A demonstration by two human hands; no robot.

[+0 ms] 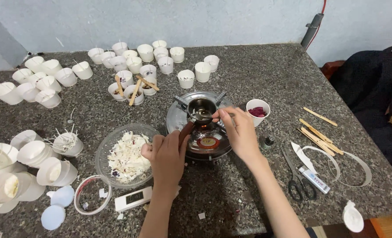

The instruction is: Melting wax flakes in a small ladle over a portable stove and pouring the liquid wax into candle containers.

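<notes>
hands [200,141], pot handle [186,131] pointing toward person

Hidden and cut off around the stove

The left hand [167,154] covers the small pot's [201,108] handle; below the stove [200,128], both forearms leave the frame; pot contents unclear.

A speckled grey stone desk [266,70] carries many white cups [145,59] grouped along its far edge, some with wicks standing in them. 3 cups near the middle hold wooden sticks [135,91]. More white cups lie tipped at the left edge [26,165]. A glass bowl of white wax flakes [126,156] sits beside a clear round lid [92,195] and a small white scale [133,198]. To the right are a cup of dark red petals [258,112], a small bottle [267,141], loose wooden sticks [318,132], scissors [296,176] and a white tube [314,179]. Dark cloth [374,83] lies at the far right.
</notes>
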